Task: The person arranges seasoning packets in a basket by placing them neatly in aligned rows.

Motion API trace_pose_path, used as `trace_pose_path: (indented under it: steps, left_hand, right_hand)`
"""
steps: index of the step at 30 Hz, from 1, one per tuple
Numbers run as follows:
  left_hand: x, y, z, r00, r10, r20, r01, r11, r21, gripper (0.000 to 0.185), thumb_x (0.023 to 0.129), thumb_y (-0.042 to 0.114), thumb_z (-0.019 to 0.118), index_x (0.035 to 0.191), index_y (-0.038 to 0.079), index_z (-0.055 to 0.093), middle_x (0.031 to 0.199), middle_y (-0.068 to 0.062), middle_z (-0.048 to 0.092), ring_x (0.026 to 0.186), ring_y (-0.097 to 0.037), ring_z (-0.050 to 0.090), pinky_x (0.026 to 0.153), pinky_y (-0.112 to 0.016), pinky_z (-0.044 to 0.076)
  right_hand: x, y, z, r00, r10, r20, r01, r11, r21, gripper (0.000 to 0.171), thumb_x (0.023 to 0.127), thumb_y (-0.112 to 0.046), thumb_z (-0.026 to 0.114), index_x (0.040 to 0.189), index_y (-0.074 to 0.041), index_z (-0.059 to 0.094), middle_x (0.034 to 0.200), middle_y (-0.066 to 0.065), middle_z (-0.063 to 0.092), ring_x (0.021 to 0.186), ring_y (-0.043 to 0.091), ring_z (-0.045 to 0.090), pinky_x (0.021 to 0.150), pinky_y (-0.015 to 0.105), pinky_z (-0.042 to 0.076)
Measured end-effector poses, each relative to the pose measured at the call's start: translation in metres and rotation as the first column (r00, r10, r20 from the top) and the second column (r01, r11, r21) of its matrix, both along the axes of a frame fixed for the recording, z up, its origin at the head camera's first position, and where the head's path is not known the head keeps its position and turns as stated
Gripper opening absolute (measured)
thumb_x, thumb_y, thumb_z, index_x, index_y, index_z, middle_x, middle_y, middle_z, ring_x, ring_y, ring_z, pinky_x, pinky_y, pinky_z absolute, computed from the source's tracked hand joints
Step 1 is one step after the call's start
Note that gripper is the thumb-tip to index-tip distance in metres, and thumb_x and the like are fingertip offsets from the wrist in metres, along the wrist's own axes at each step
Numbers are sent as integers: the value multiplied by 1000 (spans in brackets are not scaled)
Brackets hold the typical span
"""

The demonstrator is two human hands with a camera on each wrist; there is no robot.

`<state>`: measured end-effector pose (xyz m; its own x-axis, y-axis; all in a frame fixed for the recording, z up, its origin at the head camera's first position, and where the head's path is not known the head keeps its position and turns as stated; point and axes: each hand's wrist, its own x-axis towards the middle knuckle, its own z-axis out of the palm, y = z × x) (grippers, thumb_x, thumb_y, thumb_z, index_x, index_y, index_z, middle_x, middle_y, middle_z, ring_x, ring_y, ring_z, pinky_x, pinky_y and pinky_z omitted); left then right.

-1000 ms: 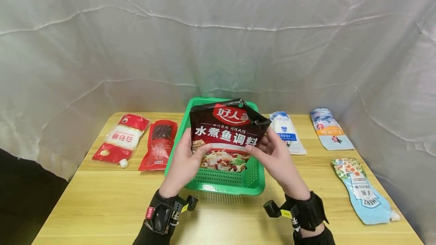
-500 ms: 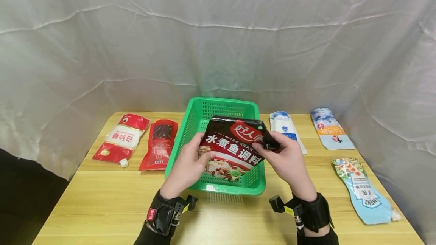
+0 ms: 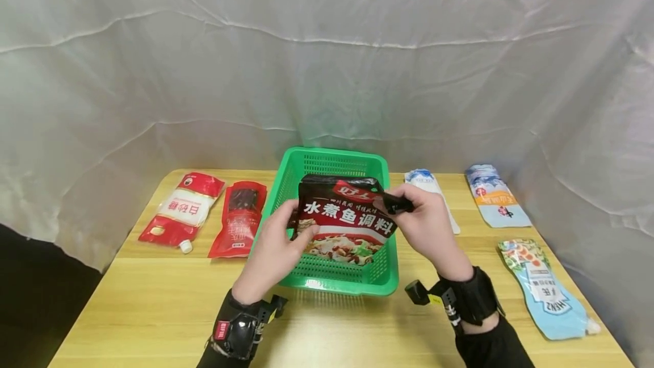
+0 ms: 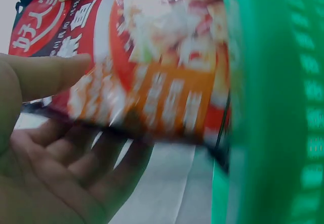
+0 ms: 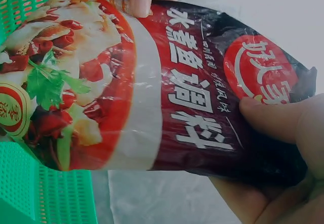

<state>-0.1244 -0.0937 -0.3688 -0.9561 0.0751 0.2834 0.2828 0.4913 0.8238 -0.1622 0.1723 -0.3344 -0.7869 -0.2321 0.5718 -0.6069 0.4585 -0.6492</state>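
Observation:
A dark red and black seasoning packet (image 3: 347, 220) with white lettering and a food picture is held up over the green basket (image 3: 332, 284). My left hand (image 3: 276, 251) pinches its left edge, thumb on the front and fingers behind, as the left wrist view shows. At its upper right corner my right hand (image 3: 426, 223) grips the packet, the thumb (image 5: 273, 115) pressed on the front near the red logo. The black top edge folds back beside that hand. In the left wrist view the packet's lower end overlaps the basket's wall (image 4: 268, 107).
On the wooden table (image 3: 153, 305), a red and white spouted pouch (image 3: 181, 209) and a red packet (image 3: 240, 220) lie left of the basket. To the right are a white and blue packet (image 3: 426, 180), a blue and orange packet (image 3: 495, 195) and a light blue spouted pouch (image 3: 549, 288). Grey fabric (image 3: 327, 72) hangs behind.
The packet has tilted and come down slightly between the hands, and its top now folds over. My right hand has shifted right and up to the upper corner.

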Motion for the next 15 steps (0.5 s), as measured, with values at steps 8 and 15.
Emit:
trace_pose_path:
  steps: [8, 15]
  left_hand:
    - [11, -22, -4, 984, 40, -173, -57, 994, -90, 47, 92, 12, 80, 136, 11, 62, 134, -4, 60, 117, -23, 60, 93, -47, 55]
    - [22, -38, -11, 962, -101, -255, 21, 954, -300, 39, 89, 12, 84, 124, 9, 69, 120, -1, 66, 104, -17, 64, 83, -36, 58]
  right_hand:
    - [-39, 0, 16, 1000, 0, 30, -1, 1000, 22, 11, 96, -5, 74, 86, -7, 70, 86, 7, 72, 62, 13, 48, 61, 25, 37]
    - [-80, -5, 24, 991, -16, 131, 10, 999, 48, 13, 101, -5, 68, 88, -5, 63, 92, 10, 66, 69, 22, 45, 67, 31, 36]
